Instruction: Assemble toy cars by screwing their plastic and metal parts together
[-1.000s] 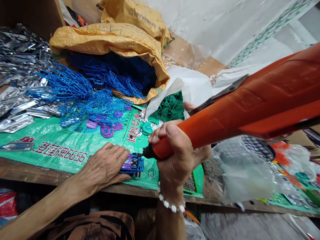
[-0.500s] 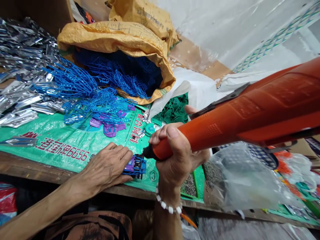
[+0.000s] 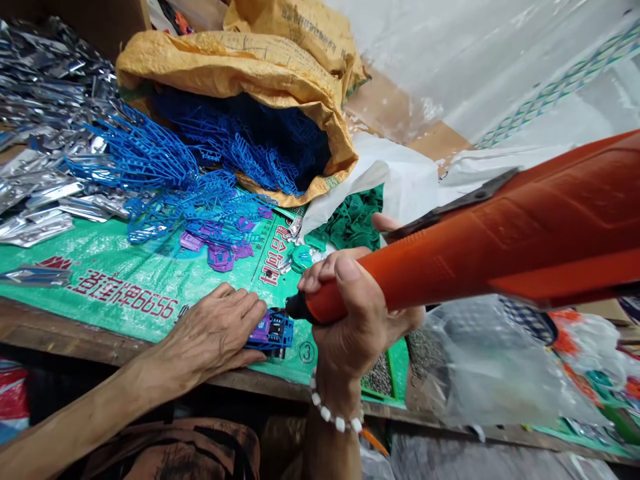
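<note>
Right hand (image 3: pixel 357 300): I saw its fingers curled around a long orange plastic power tool (image 3: pixel 470 247).
Left hand (image 3: pixel 220 330): palm down, fingers close together, it held a small purple-and-blue plastic toy car (image 3: pixel 275 328).
Toy car: it lay on a printed green plastic sheet (image 3: pixel 115 253) over the brown wooden bench (image 3: pixel 65 327), at the tool's black tip (image 3: pixel 299 307); I couldn't tell whether they touched.
Farther back: purple plastic parts (image 3: pixel 223 257) lay partly under loose blue plastic frames (image 3: pixel 150 153).
Behind: more frames filled an open yellow sack (image 3: pixel 230 50).
</note>
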The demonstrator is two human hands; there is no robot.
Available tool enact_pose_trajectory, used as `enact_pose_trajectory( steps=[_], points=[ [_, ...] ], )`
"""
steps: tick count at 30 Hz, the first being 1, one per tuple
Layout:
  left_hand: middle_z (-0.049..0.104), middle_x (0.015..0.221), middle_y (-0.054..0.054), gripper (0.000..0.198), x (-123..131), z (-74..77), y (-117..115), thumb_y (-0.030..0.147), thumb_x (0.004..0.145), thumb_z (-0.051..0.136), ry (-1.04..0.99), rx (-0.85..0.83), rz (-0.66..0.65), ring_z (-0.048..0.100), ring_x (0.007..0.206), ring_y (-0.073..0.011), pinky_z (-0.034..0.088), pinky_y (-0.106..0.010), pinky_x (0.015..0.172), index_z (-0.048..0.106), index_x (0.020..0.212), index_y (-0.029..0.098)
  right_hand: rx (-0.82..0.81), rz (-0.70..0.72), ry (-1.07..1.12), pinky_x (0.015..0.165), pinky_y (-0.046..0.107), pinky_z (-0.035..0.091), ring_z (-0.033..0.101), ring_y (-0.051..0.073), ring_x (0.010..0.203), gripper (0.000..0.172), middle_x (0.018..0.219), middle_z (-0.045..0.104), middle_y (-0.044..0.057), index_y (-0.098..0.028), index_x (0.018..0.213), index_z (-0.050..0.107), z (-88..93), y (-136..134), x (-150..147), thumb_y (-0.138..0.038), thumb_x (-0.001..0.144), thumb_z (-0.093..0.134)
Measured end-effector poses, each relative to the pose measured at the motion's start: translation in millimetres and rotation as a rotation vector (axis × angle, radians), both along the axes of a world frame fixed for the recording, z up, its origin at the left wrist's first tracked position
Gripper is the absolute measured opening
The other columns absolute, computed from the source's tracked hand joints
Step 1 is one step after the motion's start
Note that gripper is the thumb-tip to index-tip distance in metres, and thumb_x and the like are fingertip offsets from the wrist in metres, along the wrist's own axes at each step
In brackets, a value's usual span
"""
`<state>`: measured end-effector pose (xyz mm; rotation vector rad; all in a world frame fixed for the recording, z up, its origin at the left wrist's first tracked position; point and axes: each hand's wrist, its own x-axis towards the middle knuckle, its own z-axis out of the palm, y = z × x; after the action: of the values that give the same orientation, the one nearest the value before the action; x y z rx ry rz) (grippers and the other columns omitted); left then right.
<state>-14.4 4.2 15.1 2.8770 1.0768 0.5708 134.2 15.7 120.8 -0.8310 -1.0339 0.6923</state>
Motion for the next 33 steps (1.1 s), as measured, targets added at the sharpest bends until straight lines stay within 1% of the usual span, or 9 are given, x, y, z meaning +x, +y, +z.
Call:
enact_pose_trajectory(
  steps=[5, 9, 12, 16, 20, 24, 27, 30, 33],
  points=[
    [0.064, 0.093, -0.005, 0.04, 1.1, 3.3, -0.5, 0.046, 0.085, 0.079, 0.016, 0.005, 0.004, 0.058, 0.084, -0.0284, 0.035, -0.041, 0.077, 0.055, 0.101, 0.019, -0.03, -0.035, -0.015, 0.049, 0.03, 0.052, 0.059, 0.013, 0.048, 0.047, 0.062, 0.06, -0.01, -0.022, 0.124, 0.058, -0.6, 0.9, 0.0, -0.023, 0.081, 0.078],
    [0.065, 0.094, -0.005, 0.04, 2.4, 7.3, -1.1, 0.042, 0.085, 0.081, 0.054, -0.009, 0.011, 0.059, 0.086, -0.0287, 0.036, -0.042, 0.078, 0.056, 0.103, 0.017, -0.018, -0.014, -0.019, 0.045, 0.026, 0.052, 0.059, 0.012, 0.045, 0.043, 0.062, 0.06, -0.01, -0.021, 0.117, 0.057, -2.9, 2.9, 1.1, -0.024, 0.081, 0.079],
    [0.065, 0.093, -0.006, 0.04, 2.6, 7.7, -1.1, 0.043, 0.084, 0.082, 0.047, 0.005, 0.009, 0.059, 0.084, -0.0288, 0.036, -0.042, 0.077, 0.056, 0.101, 0.017, -0.012, 0.075, -0.018, 0.045, 0.024, 0.051, 0.058, 0.01, 0.045, 0.037, 0.063, 0.059, -0.011, -0.024, 0.11, 0.056, -5.6, 5.8, 2.4, -0.024, 0.081, 0.078],
    [0.064, 0.095, -0.005, 0.035, 1.1, 5.0, -1.7, 0.041, 0.088, 0.078, 0.039, -0.018, 0.005, 0.059, 0.086, -0.0288, 0.037, -0.042, 0.079, 0.056, 0.103, 0.018, -0.023, 0.199, -0.012, 0.046, 0.025, 0.051, 0.058, 0.01, 0.046, 0.044, 0.064, 0.06, -0.01, -0.024, 0.118, 0.058, -7.8, 10.8, 2.5, -0.028, 0.08, 0.079],
    [0.065, 0.097, -0.006, 0.034, 1.3, 2.6, -1.8, 0.04, 0.09, 0.075, 0.021, -0.001, 0.015, 0.06, 0.089, -0.0292, 0.038, -0.043, 0.081, 0.056, 0.106, 0.017, -0.059, 0.053, 0.013, 0.047, 0.026, 0.052, 0.059, 0.011, 0.047, 0.048, 0.065, 0.063, -0.008, -0.019, 0.122, 0.061, -3.9, 10.4, 1.9, -0.028, 0.079, 0.081],
    [0.067, 0.094, -0.007, 0.038, 2.3, -2.7, 0.8, 0.05, 0.09, 0.073, -0.004, 0.019, 0.016, 0.062, 0.084, -0.0294, 0.04, -0.042, 0.076, 0.058, 0.103, 0.018, -0.048, -0.117, -0.021, 0.052, 0.028, 0.053, 0.061, 0.011, 0.048, 0.057, 0.066, 0.062, -0.01, -0.02, 0.129, 0.058, 5.4, 7.8, 11.5, -0.031, 0.079, 0.082],
    [0.07, 0.103, -0.01, 0.042, -1.5, -13.5, 0.8, 0.055, 0.093, 0.067, -0.091, -0.003, 0.019, 0.065, 0.089, -0.0303, 0.043, -0.043, 0.078, 0.06, 0.11, 0.018, -0.053, -0.235, -0.097, 0.05, 0.028, 0.051, 0.059, 0.012, 0.048, 0.055, 0.064, 0.061, -0.009, -0.02, 0.122, 0.061, 10.6, 9.7, 27.6, -0.039, 0.075, 0.085],
    [0.071, 0.118, -0.013, 0.048, -9.4, -24.9, -2.0, 0.055, 0.098, 0.059, -0.27, -0.03, 0.105, 0.067, 0.105, -0.0318, 0.046, -0.046, 0.093, 0.056, 0.128, 0.018, -0.119, -0.275, -0.178, 0.053, 0.029, 0.053, 0.062, 0.014, 0.054, 0.051, 0.067, 0.062, -0.007, -0.02, 0.108, 0.063, 11.4, 12.3, 44.8, -0.047, 0.072, 0.086],
    [0.07, 0.125, -0.013, 0.056, -16.6, -24.0, -5.4, 0.06, 0.097, 0.057, -0.478, -0.136, 0.245, 0.066, 0.113, -0.0328, 0.047, -0.047, 0.099, 0.054, 0.136, 0.02, -0.19, -0.274, -0.314, 0.068, 0.034, 0.057, 0.07, 0.018, 0.073, 0.047, 0.084, 0.069, 0.001, -0.019, 0.105, 0.063, 7.9, 10.6, 55.0, -0.052, 0.076, 0.081]
  ],
)
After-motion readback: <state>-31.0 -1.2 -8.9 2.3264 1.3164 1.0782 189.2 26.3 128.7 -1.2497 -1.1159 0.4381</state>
